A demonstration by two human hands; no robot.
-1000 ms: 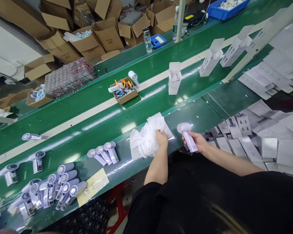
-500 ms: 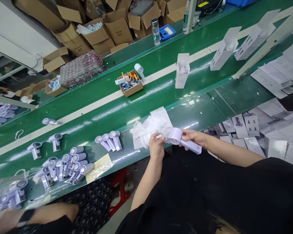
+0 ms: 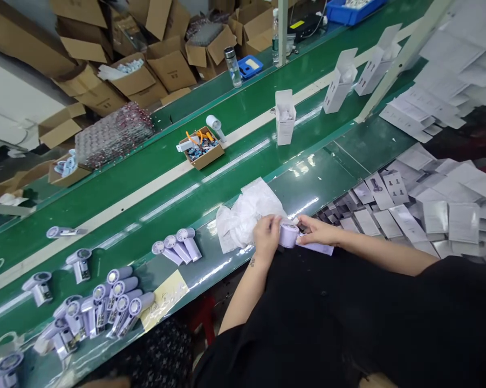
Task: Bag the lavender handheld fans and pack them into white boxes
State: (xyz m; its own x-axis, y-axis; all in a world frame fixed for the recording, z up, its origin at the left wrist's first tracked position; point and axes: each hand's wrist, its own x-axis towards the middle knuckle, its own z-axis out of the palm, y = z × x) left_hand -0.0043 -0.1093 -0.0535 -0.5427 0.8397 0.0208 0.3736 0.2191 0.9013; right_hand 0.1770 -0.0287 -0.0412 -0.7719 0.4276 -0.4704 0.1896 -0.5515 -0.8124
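My right hand [image 3: 317,230] grips the handle of a lilac handheld fan [image 3: 288,235], held level over the near edge of the green bench [image 3: 332,178]. Against the fan's round head my left hand [image 3: 266,235] is pinched, its fingers closed on the head or on thin plastic there; I cannot make out which. A crumpled heap of clear plastic bags [image 3: 245,214] lies just behind both hands. Three more lilac fans [image 3: 178,247] lie side by side to the left.
Several lilac fans [image 3: 105,310] are heaped at the lower left beside a yellow slip [image 3: 164,299]. White open cartons [image 3: 285,124] stand on the conveyor belt, with a small parts box [image 3: 200,148]. Flat printed carton blanks [image 3: 429,210] are piled on the right. Cardboard boxes [image 3: 170,64] line the far side.
My right hand swung the fan from upright to level and brought it left. My left hand left the bag heap and closed on the fan's head.
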